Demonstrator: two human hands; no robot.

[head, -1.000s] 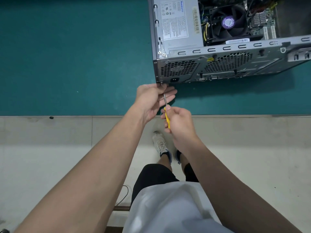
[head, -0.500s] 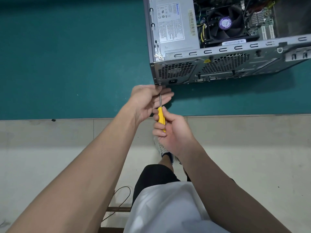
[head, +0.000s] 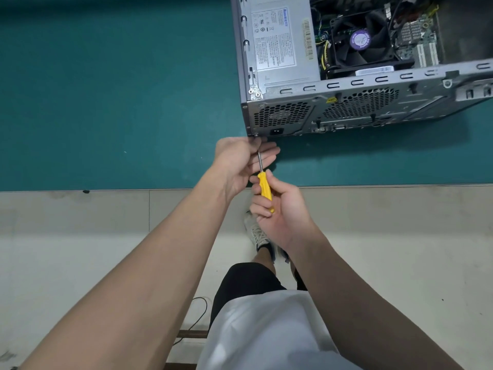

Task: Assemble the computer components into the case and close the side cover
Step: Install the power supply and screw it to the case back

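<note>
An open grey computer case lies on its side on the green mat, rear panel facing me. Inside sit the silver power supply and a black CPU fan. My right hand grips the yellow handle of a screwdriver. Its metal shaft points up at the case's lower left rear corner. My left hand pinches the shaft near its tip, thumb on top and fingers stretched under it. The tip and any screw are hidden behind my thumb. No side cover is in view.
The table's front edge runs across the view just below my hands. Beyond it are the pale floor, my shoe and a thin black cable. The mat stretches away to the left of the case.
My right hand has turned on the screwdriver handle, so more yellow shows now. The left hand has stayed at the shaft's tip by the case corner.
</note>
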